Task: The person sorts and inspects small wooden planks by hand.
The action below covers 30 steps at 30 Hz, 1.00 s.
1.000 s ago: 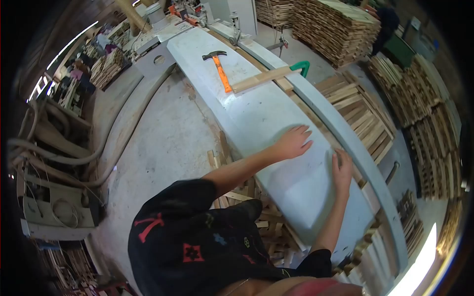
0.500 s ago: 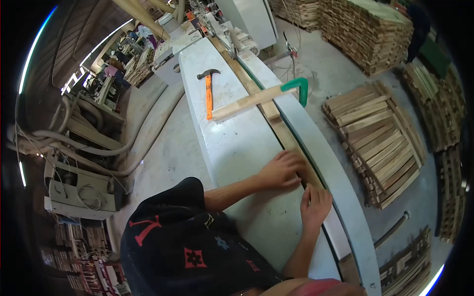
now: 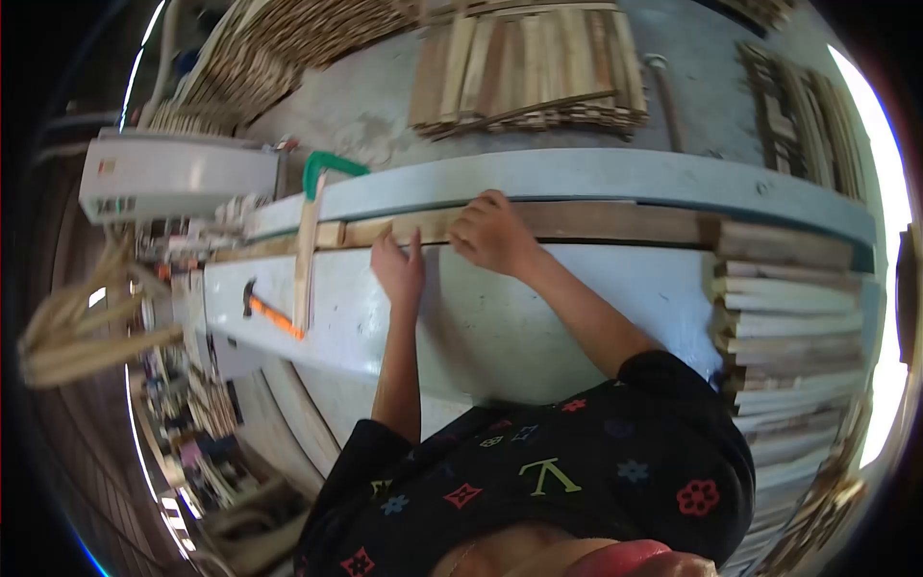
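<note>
Long wooden strips lie end to end in the groove along the pale machine table (image 3: 577,308). My right hand (image 3: 492,234) is bent over the top of one wooden strip (image 3: 586,221), its fingers closed at the far edge. To its left, my left hand (image 3: 399,269) touches the near side of a lighter strip (image 3: 370,231), thumb and forefinger apart. Farther left, a wooden bar (image 3: 305,264) with a green clamp-like end (image 3: 330,168) lies across the groove. Beside it rests a hammer (image 3: 272,315) with an orange handle.
Stacked wooden strips (image 3: 793,332) stand at the table's right end. Beyond the pale fence (image 3: 615,173) lies a pile of boards (image 3: 529,67) on the floor, with a larger wood stack (image 3: 288,48) to its left. A pale cabinet (image 3: 178,178) stands at the left.
My view has swung to the right, bringing the stack at the table's end into sight. My hands have moved farther apart along the strips. The hammer and clamped bar stay put.
</note>
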Each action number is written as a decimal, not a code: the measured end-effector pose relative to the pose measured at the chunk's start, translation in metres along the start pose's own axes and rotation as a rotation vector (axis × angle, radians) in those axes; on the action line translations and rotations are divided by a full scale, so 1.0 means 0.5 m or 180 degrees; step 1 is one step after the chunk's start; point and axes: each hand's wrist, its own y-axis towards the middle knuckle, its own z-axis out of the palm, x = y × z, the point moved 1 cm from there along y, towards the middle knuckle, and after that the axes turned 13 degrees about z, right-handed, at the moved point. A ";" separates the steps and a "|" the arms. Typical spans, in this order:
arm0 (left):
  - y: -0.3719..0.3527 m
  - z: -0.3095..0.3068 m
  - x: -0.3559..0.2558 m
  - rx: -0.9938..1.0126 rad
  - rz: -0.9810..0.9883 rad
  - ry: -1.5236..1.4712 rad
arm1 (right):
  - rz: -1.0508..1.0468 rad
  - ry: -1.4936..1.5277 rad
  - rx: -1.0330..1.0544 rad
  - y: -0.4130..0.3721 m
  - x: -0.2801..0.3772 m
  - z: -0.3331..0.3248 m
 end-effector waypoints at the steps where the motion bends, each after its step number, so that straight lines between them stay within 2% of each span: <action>1: -0.007 0.003 -0.002 0.0112 -0.0020 0.0081 | 0.0023 -0.0041 -0.0026 -0.009 -0.003 0.010; 4: -0.004 0.003 -0.003 0.0165 -0.0137 0.0004 | -0.0008 -0.0071 0.0085 -0.008 -0.002 0.017; 6: -0.009 0.009 0.005 0.0160 -0.0240 0.0037 | -0.0005 -0.0249 0.0390 -0.013 0.002 0.015; 9: -0.008 -0.002 -0.011 0.0054 -0.0323 -0.0181 | -0.0217 -0.0116 -0.0045 -0.018 0.000 0.025; 12: -0.005 -0.002 -0.007 0.0105 -0.0296 -0.0164 | -0.0109 0.0119 -0.0145 -0.012 -0.005 0.025; 15: -0.002 -0.011 -0.013 0.0113 -0.0344 -0.0235 | -0.0103 -0.0192 0.0146 -0.013 0.000 0.026; 18: -0.008 -0.005 -0.006 0.0091 -0.0366 -0.0216 | -0.0138 -0.0198 -0.0016 -0.015 -0.001 0.034; 30: -0.006 -0.020 -0.020 0.0172 -0.0416 -0.0181 | -0.0012 -0.0182 0.0315 -0.012 0.001 0.026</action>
